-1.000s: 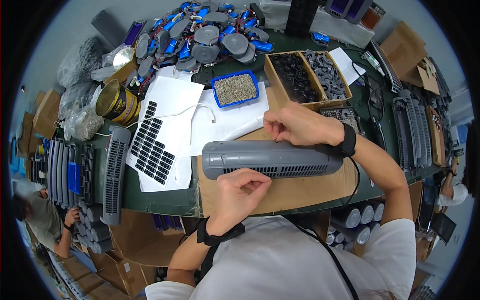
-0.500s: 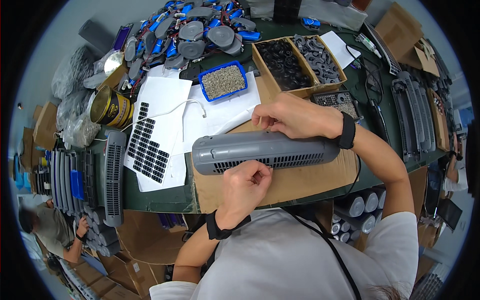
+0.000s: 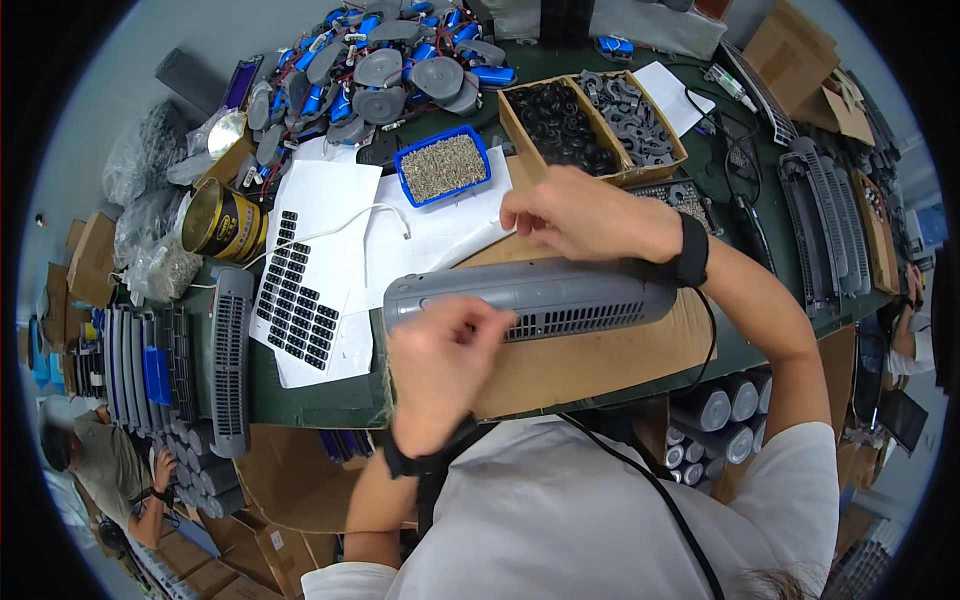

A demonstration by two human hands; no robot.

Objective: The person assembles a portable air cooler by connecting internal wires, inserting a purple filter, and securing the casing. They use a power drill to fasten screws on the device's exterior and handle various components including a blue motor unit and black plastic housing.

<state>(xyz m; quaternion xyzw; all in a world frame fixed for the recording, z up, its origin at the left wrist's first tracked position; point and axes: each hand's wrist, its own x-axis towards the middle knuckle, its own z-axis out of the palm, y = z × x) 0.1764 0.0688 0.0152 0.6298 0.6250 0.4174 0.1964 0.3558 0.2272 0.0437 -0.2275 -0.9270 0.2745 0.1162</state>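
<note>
A long grey plastic housing (image 3: 545,288) with a row of slotted vents lies across a flat cardboard sheet (image 3: 590,365). In front of its left part, my left hand (image 3: 437,362) is curled, thumb and forefinger drawn together; motion smears it somewhat. My right hand (image 3: 590,217) hovers over the housing's far edge with its fingers bent inward. Whatever either hand may hold is too small or hidden to make out. Beyond the housing, a blue tray (image 3: 484,160) full of small metal screws rests on white paper.
A divided cardboard box (image 3: 627,165) of black and grey parts stands behind my right hand. Blue battery packs with grey round covers (image 3: 380,70) pile up at the back left. A sheet of black stickers (image 3: 330,200), a white cable (image 3: 340,222) and a yellow-black tin (image 3: 225,220) lie left.
My left hand has moved left along the housing, away from its middle vents. My right hand has lifted slightly off the far edge. The housing lies nearly where it was.
</note>
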